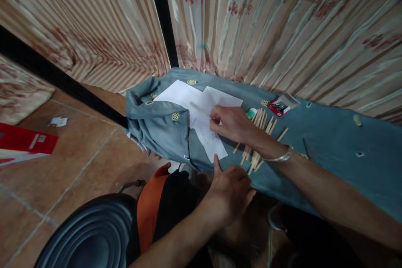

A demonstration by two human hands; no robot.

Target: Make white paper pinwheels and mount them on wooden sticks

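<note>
My right hand (pixel 230 123), with a silver bangle at its wrist, is closed in a pinch over the white paper (pixel 212 140). A pale blurred streak shows by its fingertips, but what they hold cannot be made out. Lower down, my left hand (pixel 230 192) has its index finger stretched to the near edge of this paper, its thumb apart and other fingers bent. More white sheets (pixel 180 92) lie beyond, partly under a fold of cloth. Right of the paper is a loose bunch of wooden sticks (pixel 256 153), partly hidden by my right forearm. A green-and-white object (pixel 251 113) lies beside them.
A grey-blue cloth (pixel 333 142) covers the long low surface. On it are a red packet (pixel 283 104) and a thin dark object (pixel 306 149). Black posts (pixel 165 16) and striped curtains stand behind. A dark round stool (pixel 94 238) and red box (pixel 28 140) are at left.
</note>
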